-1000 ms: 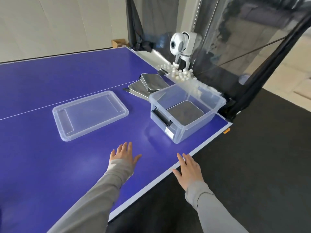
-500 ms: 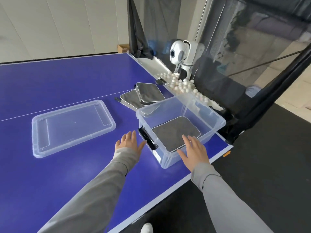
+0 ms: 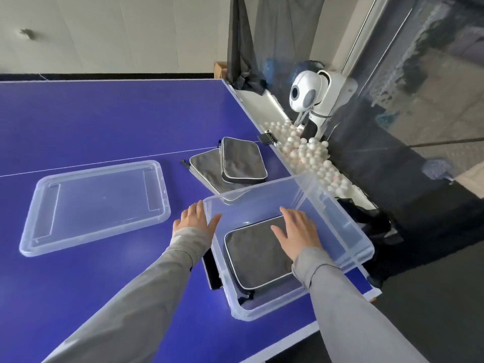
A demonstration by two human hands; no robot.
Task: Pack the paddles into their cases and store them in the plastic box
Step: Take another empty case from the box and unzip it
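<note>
Clear plastic box sits at table corner w/ one grey case flat inside. Right hand spread open over it, gripping nothing. Left hand open, flat by box's left wall (thumb at rim). Two more cases stacked behind box. Lid lies well left.

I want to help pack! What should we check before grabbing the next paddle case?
1. Plastic box open, lid off beside it: ok.
2. One case lies flat in the box: ok.
3. Two cases wait on the table behind the box: ok.
4. Those cases zipped: cannot tell.
5. Left hand empty: ok.
6. Right hand empty: ok.
</note>
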